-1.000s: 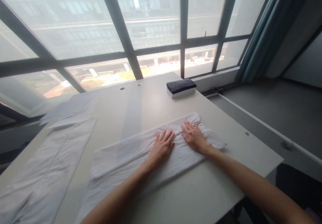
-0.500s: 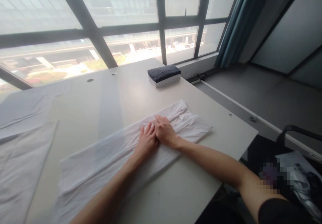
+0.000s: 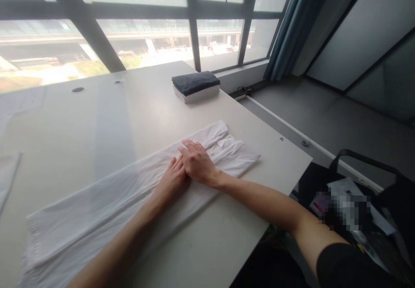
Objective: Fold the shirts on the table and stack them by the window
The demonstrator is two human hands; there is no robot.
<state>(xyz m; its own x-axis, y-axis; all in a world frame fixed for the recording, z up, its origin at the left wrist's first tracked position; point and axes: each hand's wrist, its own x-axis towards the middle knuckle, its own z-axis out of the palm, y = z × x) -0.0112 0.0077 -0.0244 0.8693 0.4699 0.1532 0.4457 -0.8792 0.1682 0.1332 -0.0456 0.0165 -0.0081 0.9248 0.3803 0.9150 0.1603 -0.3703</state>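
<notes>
A white garment point(image 3: 106, 197), folded into a long strip with wrinkles along it, lies slantwise across the white table. My left hand point(image 3: 173, 175) rests flat on its middle, fingers stretched out. My right hand point(image 3: 198, 162) is palm down just beside it and partly overlaps its edge, with fingers extended over the cloth. Neither hand grips the fabric. Part of the cloth is hidden beneath my hands and left forearm. At the garment's right end the layers look loose and uneven.
A folded dark cloth point(image 3: 196, 82) tops a stack of folded white cloths point(image 3: 199, 96) near the table's far edge. More white fabric point(image 3: 8, 173) lies at the left. A chair with a bag-like pile point(image 3: 353, 201) stands right of the table point(image 3: 155, 111). Windows run behind.
The camera view has turned, shifting the scene left and slightly up in the picture. On the garment both hands keep nearly the same place; the right fingers look slightly more stretched.
</notes>
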